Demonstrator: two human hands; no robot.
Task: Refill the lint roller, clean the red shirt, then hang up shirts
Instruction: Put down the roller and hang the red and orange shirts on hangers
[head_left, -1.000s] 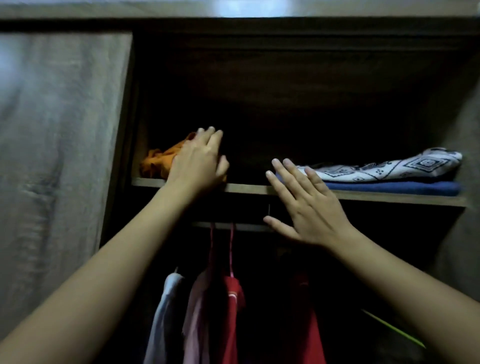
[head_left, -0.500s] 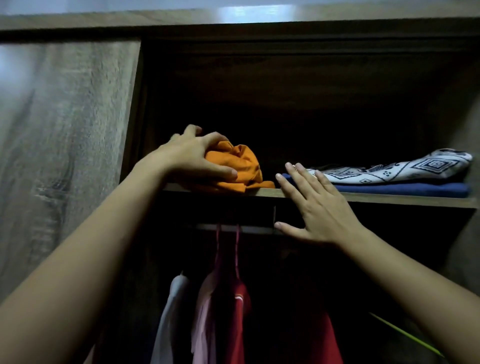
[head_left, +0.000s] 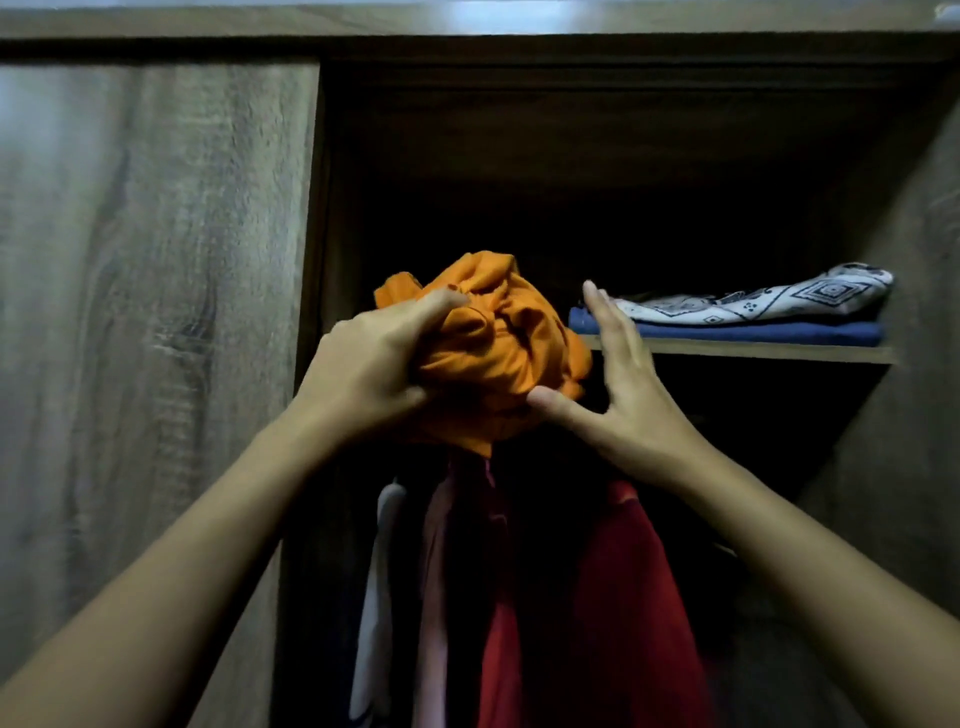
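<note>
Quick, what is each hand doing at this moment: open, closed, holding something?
Left hand: closed, gripping the bunched orange shirt.
Right hand: open, fingers spread, thumb touching the underside of the orange shirt, not gripping it.

Orange shirt: crumpled into a loose ball, held in front of the wardrobe shelf edge, gripped at its left side by the left hand. Red shirt: hanging below, among a pink garment and a white garment.
</note>
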